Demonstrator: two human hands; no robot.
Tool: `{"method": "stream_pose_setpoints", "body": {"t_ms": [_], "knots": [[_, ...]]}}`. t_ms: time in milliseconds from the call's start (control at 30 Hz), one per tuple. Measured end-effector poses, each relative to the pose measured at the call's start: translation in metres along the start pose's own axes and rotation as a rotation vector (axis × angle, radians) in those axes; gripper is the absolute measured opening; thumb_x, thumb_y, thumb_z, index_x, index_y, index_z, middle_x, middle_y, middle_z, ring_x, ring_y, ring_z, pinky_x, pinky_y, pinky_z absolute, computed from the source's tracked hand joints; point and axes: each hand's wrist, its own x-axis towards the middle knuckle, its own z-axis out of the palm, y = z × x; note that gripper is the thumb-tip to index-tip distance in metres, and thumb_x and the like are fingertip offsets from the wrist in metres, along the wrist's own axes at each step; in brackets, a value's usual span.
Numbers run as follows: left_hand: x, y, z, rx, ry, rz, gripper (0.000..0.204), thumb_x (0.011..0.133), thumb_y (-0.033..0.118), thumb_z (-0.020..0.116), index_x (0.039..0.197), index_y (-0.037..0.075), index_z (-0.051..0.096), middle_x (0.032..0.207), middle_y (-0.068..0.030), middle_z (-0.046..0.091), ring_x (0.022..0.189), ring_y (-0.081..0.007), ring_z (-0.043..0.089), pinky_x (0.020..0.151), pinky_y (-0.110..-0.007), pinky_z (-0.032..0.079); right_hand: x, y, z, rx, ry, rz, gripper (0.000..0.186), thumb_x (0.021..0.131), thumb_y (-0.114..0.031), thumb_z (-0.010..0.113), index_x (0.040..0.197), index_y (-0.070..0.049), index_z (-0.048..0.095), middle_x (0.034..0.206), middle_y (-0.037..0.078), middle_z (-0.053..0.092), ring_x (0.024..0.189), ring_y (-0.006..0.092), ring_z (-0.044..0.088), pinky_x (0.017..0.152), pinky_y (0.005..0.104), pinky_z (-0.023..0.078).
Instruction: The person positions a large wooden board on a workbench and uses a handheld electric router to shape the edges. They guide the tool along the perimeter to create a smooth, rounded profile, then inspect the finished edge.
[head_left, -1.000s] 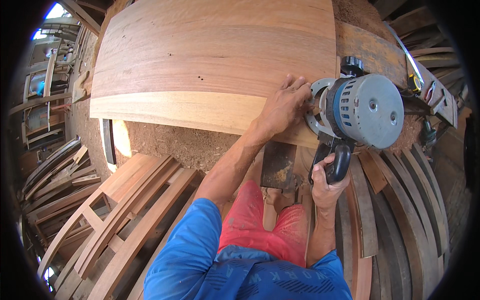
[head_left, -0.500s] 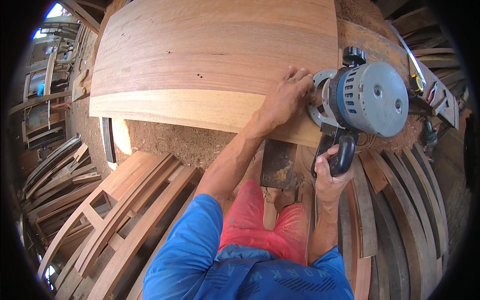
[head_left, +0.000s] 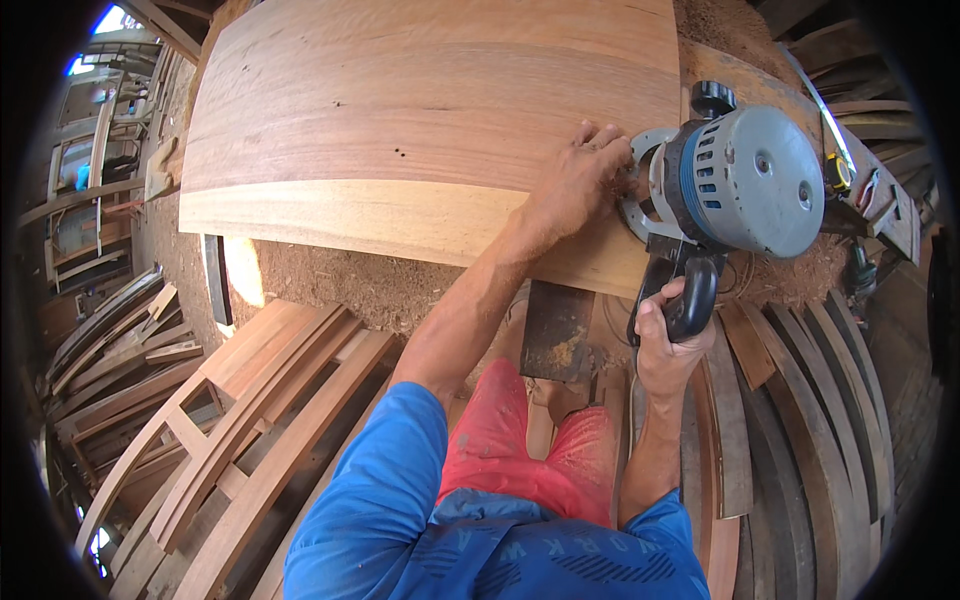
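Observation:
A grey router (head_left: 762, 182) with a blue band, black knob and black handle stands at the right edge of a wide wooden panel (head_left: 400, 120), its ring base partly over the wood. My left hand (head_left: 585, 185) has its fingers curled at the left side of that base, knuckles up; the fingertips are partly hidden. My right hand (head_left: 668, 335) grips the black handle (head_left: 690, 305) below the motor. The bit of the router cannot be made out under the base.
A plank (head_left: 895, 215) carrying a yellow tape measure (head_left: 838, 173) and small tools lies at right. Assembled frames (head_left: 265, 470) and curved boards (head_left: 820, 470) lean on both lower sides. A dark support (head_left: 555, 330) is below the panel, with wood shavings (head_left: 340, 280) around. More timber fills the far left.
The router has moved a little upward and to the right along the panel, with both my hands moving along with it. The panel looks nearly unmoved.

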Motion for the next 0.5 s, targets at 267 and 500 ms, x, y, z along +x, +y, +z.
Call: {"method": "stream_pose_setpoints", "body": {"t_ms": [267,500], "knots": [[0.009,-0.006,0.001,0.006,0.031,0.061,0.022,0.089,0.01,0.076,0.104,0.005,0.061,0.111,-0.0103,0.067,0.109,-0.0409,0.062,0.096,-0.052,0.053,0.011,0.003,0.001,0.01,-0.007,-0.016,0.022,0.094,-0.006,0.073,0.114,-0.003,0.063,0.082,0.0,0.064,0.071,0.005,0.057,0.064,0.0246,0.045],[0.019,-0.009,0.002,0.014,0.079,0.076,0.022,0.087,0.009,0.078,0.102,0.005,0.062,0.107,-0.0107,0.068,0.109,-0.0395,0.063,0.09,-0.049,0.055,0.022,0.002,0.001,0.026,-0.018,-0.018,0.023,0.094,-0.004,0.073,0.115,-0.003,0.063,0.083,0.0,0.065,0.071,0.0049,0.057,0.064,0.0242,0.045]]}}
